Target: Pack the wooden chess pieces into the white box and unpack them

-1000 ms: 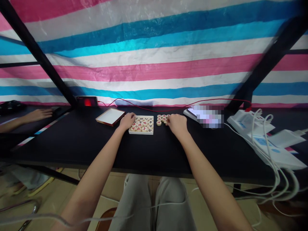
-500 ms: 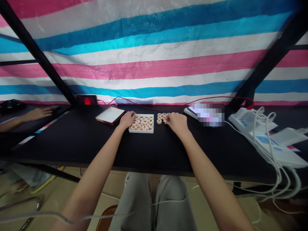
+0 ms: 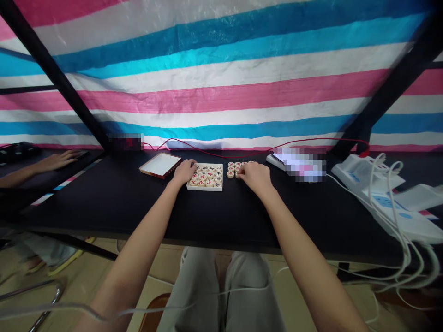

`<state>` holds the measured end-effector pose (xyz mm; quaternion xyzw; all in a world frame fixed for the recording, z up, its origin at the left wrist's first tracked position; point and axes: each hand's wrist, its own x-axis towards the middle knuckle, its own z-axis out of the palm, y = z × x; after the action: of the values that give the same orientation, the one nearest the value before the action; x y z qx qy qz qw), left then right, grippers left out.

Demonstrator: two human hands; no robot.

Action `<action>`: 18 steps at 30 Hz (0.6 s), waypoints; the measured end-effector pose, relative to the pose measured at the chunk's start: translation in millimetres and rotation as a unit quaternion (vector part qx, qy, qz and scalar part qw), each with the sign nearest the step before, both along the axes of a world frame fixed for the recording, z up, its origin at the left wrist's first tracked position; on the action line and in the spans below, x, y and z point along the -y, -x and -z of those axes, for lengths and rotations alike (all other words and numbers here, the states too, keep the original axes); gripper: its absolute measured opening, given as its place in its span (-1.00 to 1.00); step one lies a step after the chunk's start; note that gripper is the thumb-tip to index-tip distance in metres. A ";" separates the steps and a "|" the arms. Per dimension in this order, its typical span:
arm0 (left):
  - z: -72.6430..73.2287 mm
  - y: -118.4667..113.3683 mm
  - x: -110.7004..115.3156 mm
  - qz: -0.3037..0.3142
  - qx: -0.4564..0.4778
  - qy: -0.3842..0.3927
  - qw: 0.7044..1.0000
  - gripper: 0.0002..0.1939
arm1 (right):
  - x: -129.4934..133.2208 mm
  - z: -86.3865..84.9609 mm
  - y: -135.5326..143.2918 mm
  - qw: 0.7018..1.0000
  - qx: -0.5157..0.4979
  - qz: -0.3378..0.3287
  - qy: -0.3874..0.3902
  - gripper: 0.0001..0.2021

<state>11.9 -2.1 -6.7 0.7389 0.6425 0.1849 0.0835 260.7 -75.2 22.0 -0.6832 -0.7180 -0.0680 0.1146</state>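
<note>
A shallow white box (image 3: 205, 188) stands on the black table, holding several round xiangqi pieces (image 3: 208, 175) with red or black characters. My left hand (image 3: 184, 172) is closed on the box's left side, its fingertips at the rim. To the right of the box, a small group of loose xiangqi pieces (image 3: 231, 170) lies in rows on the tabletop. My right hand (image 3: 256, 175) is at the right end of this group, thumb and fingers pinched on a piece at its near row. That hand hides part of the group.
Left of the box lies its upturned lid (image 3: 161, 165). A phone (image 3: 125, 142) leans at the back, with a red cable running right. Another phone (image 3: 301, 163) and a white power strip (image 3: 384, 198) with cables are at right. Another person's hand (image 3: 65, 159) is far left.
My right hand has shifted slightly at the loose pieces, and more of the near row shows. My left hand keeps its place at the box. The whole view has moved a little.
</note>
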 end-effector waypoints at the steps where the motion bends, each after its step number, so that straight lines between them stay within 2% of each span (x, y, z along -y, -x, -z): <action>1: 0.3 0.2 -0.3 0.001 0.001 -0.001 1.000 -0.67 | 0.6 -0.4 0.4 1.000 -0.003 -0.001 -0.004 -0.82; 4: 1.7 0.7 -1.3 0.001 0.001 -0.004 1.000 -0.66 | 1.8 -1.5 1.5 0.999 -0.014 -0.023 -0.023 -0.74; 10: 1.3 0.2 -1.1 -0.003 -0.004 0.000 1.000 -0.66 | -0.9 2.2 0.2 0.985 0.017 -0.169 0.014 -0.72; 18: 0.8 0.4 -0.3 0.001 0.011 0.003 1.000 -0.67 | -3.7 5.6 -2.7 0.984 0.004 -0.176 0.022 -0.71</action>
<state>11.5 -1.8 -7.5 0.7369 0.6417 0.1912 0.0929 263.4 -71.5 16.3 -0.5487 -0.8285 -0.0333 0.1070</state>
